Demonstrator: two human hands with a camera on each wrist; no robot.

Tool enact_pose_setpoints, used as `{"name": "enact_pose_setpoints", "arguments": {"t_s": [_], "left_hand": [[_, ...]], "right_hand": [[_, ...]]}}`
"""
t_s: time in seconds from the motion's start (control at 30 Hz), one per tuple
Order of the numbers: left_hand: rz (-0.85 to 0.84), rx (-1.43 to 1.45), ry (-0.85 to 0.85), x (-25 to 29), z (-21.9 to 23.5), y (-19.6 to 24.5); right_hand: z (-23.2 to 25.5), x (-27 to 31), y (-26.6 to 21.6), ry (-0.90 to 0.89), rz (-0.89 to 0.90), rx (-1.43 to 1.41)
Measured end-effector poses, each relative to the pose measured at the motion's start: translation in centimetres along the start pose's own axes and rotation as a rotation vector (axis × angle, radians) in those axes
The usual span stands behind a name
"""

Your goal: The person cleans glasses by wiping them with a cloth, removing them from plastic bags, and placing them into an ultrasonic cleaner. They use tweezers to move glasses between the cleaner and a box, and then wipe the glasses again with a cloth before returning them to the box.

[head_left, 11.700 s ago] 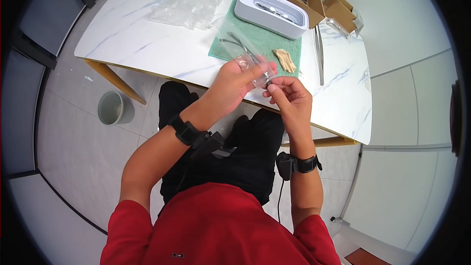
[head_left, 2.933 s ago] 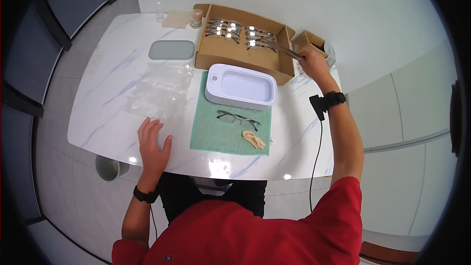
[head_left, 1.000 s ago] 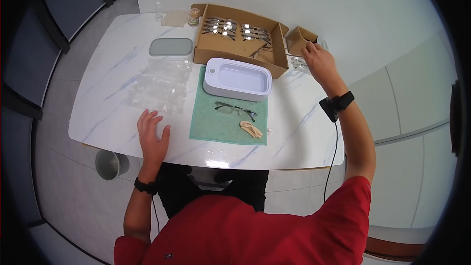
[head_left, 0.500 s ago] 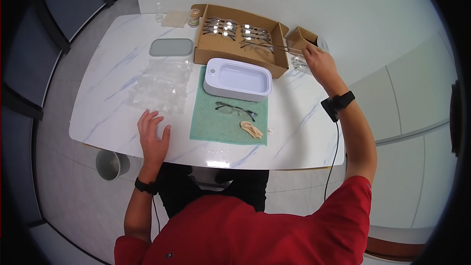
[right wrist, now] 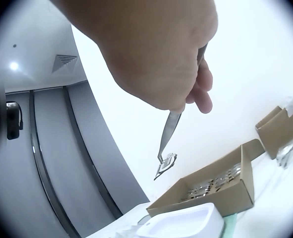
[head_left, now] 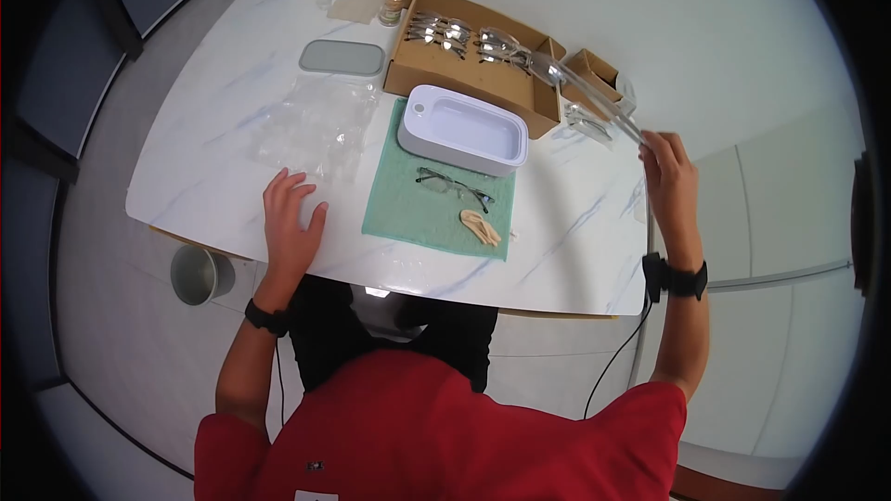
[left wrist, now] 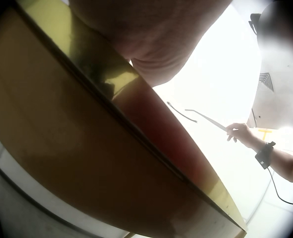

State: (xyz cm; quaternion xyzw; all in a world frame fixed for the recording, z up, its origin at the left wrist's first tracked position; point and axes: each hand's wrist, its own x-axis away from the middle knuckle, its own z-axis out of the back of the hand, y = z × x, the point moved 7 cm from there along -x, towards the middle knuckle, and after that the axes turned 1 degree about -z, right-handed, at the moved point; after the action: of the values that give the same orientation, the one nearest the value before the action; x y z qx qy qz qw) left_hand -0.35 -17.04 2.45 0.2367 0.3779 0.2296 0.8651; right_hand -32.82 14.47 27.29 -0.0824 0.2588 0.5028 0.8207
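In the head view the right hand (head_left: 670, 181) grips long metal tweezers (head_left: 608, 108), whose tips hold a pair of glasses (head_left: 546, 69) above the right end of the cardboard box (head_left: 483, 76). The right wrist view shows the tweezers (right wrist: 170, 131) pointing down with the glasses (right wrist: 166, 165) hanging in the air at their tips. The left hand (head_left: 291, 227) rests near the table's front edge with relaxed, spread fingers, holding nothing, just below clear plastic bags (head_left: 316, 125). Other glasses (head_left: 438, 32) lie in rows inside the box.
A white-lilac cleaner tub (head_left: 464, 144) stands on a green cloth (head_left: 388, 199), with glasses (head_left: 453, 187) and beige finger cots (head_left: 481, 227) before it. A grey lid (head_left: 342, 57), a jar (head_left: 392, 8), a small carton (head_left: 591, 74) and bagged glasses (head_left: 588, 124) stand around.
The right hand has moved from beside the small carton towards the body and outward. The glasses at the tweezers have risen from the box floor. The left hand still rests on the table.
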Motion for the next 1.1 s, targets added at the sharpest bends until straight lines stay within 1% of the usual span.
{"name": "enact_pose_setpoints", "arguments": {"t_s": [0.07,0.2,0.33,0.47,0.57,0.67,0.77,0.8,0.9,0.93,1.03,1.1], "left_hand": [[0.012,0.010,-0.002,0.1,-0.1,-0.2],[0.015,0.009,-0.002,0.0,0.1,0.1],[-0.009,-0.007,0.002,0.0,0.1,0.1],[-0.019,-0.022,-0.007,0.0,-0.2,-0.1],[-0.012,-0.016,0.006,0.2,-0.1,-0.1],[-0.015,-0.023,0.007,0.1,-0.1,0.0],[-0.014,-0.028,-0.004,0.1,-0.1,0.1],[-0.017,-0.030,-0.002,0.0,-0.1,0.2],[-0.029,-0.035,-0.012,0.2,-0.3,0.1],[-0.028,-0.042,-0.013,0.2,-0.3,0.1],[-0.025,-0.033,-0.017,0.2,-0.3,0.3],[-0.036,-0.014,-0.006,0.2,-0.1,0.3]], "right_hand": [[0.4,1.5,-1.2,-0.052,-0.044,-0.051],[-0.7,3.1,-3.3,-0.122,0.046,-0.066],[-2.9,3.8,-3.3,-0.221,0.075,-0.064],[-5.4,3.2,-3.8,-0.234,0.156,-0.065],[-6.4,2.9,-3.6,-0.260,0.159,-0.049],[-4.7,2.6,-3.8,-0.195,0.211,-0.021],[-1.5,3.1,-2.4,-0.141,0.062,-0.051],[-0.5,3.7,-1.4,-0.109,0.000,-0.113],[1.9,6.7,1.0,0.138,-0.272,-0.219],[1.9,8.2,1.7,0.217,-0.303,-0.193],[-2.5,14.1,3.2,0.241,-0.559,-0.177],[-7.1,17.4,3.1,0.169,-0.656,-0.137]]}}
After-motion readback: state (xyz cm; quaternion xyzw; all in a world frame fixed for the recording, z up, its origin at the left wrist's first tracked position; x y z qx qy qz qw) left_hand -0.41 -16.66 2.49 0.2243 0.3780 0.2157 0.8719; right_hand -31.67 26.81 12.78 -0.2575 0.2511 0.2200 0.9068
